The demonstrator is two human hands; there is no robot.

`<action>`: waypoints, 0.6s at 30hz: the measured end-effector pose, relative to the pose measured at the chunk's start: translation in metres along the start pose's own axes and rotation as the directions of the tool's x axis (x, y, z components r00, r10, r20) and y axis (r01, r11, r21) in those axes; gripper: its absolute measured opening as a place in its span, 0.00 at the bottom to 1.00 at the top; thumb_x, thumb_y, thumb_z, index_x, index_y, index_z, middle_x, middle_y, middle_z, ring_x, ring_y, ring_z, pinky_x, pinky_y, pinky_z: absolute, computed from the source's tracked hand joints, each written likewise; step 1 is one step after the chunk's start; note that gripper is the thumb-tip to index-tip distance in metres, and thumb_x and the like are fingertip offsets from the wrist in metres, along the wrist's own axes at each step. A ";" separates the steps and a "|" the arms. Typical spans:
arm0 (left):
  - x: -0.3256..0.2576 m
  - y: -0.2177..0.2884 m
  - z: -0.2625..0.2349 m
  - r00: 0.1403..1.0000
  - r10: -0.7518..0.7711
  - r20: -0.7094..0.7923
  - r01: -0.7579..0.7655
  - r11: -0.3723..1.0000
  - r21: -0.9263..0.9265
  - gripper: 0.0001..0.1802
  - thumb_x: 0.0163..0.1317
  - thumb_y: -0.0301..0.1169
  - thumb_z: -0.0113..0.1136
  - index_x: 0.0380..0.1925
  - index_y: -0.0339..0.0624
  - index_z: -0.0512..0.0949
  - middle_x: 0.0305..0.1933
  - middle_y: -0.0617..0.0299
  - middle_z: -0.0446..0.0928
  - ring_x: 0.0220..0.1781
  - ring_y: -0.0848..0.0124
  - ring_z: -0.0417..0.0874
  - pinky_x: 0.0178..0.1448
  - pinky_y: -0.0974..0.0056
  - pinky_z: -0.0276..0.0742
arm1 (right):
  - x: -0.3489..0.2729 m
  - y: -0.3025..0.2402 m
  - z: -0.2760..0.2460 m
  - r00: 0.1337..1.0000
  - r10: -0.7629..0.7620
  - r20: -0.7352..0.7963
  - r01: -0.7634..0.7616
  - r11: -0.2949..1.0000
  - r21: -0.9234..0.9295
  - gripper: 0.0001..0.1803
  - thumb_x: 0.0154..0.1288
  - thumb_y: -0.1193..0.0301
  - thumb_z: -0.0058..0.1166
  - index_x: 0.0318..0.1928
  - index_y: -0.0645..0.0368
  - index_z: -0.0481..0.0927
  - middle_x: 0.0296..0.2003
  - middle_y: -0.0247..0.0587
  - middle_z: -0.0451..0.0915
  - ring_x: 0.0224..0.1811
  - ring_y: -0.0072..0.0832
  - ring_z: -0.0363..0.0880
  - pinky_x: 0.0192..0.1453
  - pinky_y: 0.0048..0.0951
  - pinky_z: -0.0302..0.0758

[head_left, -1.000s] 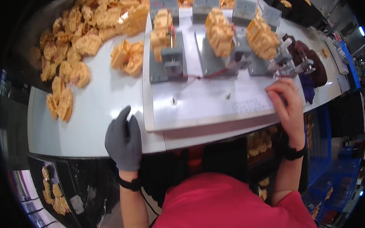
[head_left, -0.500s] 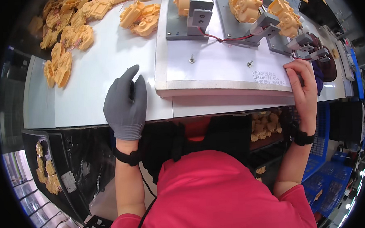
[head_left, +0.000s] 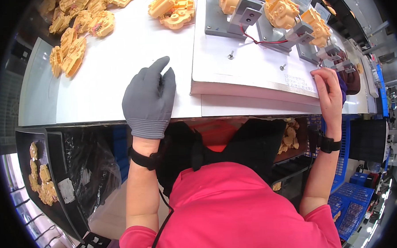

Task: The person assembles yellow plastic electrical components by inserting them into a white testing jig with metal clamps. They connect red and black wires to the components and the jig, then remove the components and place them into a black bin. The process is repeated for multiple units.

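My left hand (head_left: 148, 95), in a grey knit glove, rests on the white tabletop left of the test board, fingers stretched out and holding nothing. My right hand (head_left: 330, 85) is bare and sits at the right front edge of the white test board (head_left: 254, 73). Its fingers are curled together there, and what they pinch, if anything, is hidden. Two small metal toggle switches, the left switch (head_left: 231, 55) and the right switch (head_left: 283, 67), stick up from the board. Behind them, yellow plastic gear housings (head_left: 281, 9) sit on grey fixtures (head_left: 220, 23) joined by red and black wires (head_left: 259, 42).
A separate yellow housing (head_left: 172, 10) lies beyond my left hand. More housings (head_left: 69, 52) are piled at the far left. Below the table edge are a black bin (head_left: 43, 175) with yellow parts, a brown box of parts (head_left: 292, 137) and blue crates (head_left: 352, 206).
The view has shifted, so the board and parts appear farther right and higher. Both hands keep nearly the same places and poses on the table and board.
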State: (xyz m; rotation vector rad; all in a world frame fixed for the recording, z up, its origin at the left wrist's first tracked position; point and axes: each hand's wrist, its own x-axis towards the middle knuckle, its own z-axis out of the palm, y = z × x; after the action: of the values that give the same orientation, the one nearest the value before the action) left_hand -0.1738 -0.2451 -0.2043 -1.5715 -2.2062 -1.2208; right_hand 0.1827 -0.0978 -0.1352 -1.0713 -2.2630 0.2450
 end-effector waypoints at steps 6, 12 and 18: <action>0.001 0.000 -0.002 0.999 0.033 0.010 -0.033 0.999 0.001 0.14 0.63 0.29 0.63 0.49 0.46 0.82 0.26 0.61 0.74 0.27 0.66 0.75 0.35 0.62 0.72 | -0.001 0.002 -0.001 1.000 0.015 0.004 -0.015 1.000 -0.012 0.07 0.71 0.74 0.54 0.45 0.63 0.81 0.44 0.39 0.77 0.48 0.30 0.76 0.54 0.27 0.70; -0.002 -0.002 -0.007 0.997 0.032 0.077 -0.036 0.998 0.056 0.15 0.63 0.24 0.62 0.50 0.45 0.82 0.25 0.60 0.69 0.27 0.65 0.72 0.35 0.61 0.70 | -0.003 -0.003 -0.001 0.998 0.060 0.021 -0.061 0.996 0.059 0.08 0.68 0.75 0.58 0.46 0.63 0.81 0.45 0.41 0.77 0.49 0.31 0.76 0.55 0.29 0.73; 0.004 0.003 -0.008 0.989 -0.026 0.147 0.020 0.999 0.037 0.15 0.63 0.24 0.61 0.50 0.43 0.82 0.28 0.59 0.71 0.28 0.66 0.73 0.35 0.62 0.71 | -0.002 -0.003 -0.002 0.994 0.108 0.001 -0.107 0.990 0.090 0.07 0.63 0.75 0.61 0.42 0.61 0.83 0.43 0.43 0.78 0.47 0.37 0.78 0.54 0.33 0.74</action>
State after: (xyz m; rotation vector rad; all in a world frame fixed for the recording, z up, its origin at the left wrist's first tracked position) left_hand -0.1755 -0.2471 -0.1951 -1.6775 -2.3276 -1.0982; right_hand 0.1828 -0.1013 -0.1336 -1.1464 -2.1717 0.3856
